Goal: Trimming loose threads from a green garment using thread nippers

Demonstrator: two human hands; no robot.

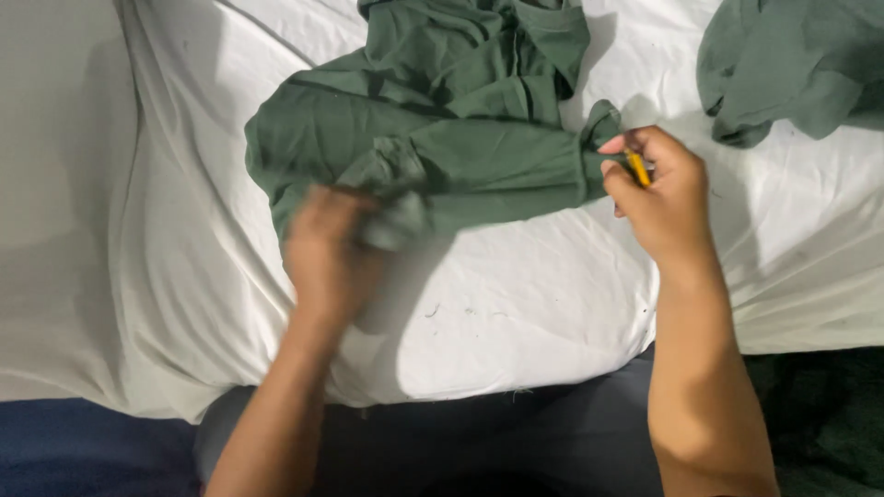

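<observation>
Green garment (442, 138) lies bunched on the white bed sheet (516, 304). Left hand (327, 253) is blurred, seemingly pinching its lower edge. Right hand (658, 193) grips a yellow pencil-like thing (637, 168) beside the sleeve end. Best to pull the cloth taut and flat.

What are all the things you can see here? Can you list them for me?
green garment: one, dark green, crumpled on the white sheet, middle top
second green cloth: one, dark green, bunched at the top right corner
white sheet: one, white, wrinkled, spread under both cloths
yellow tool: one, yellow, thin, poking out of the right hand; too small to tell what kind
dark blue fabric: one patch, along the bottom left edge
left hand: one, blurred, gripping the near edge of the green garment
right hand: one, closed on the yellow tool, beside the garment's right end
</observation>
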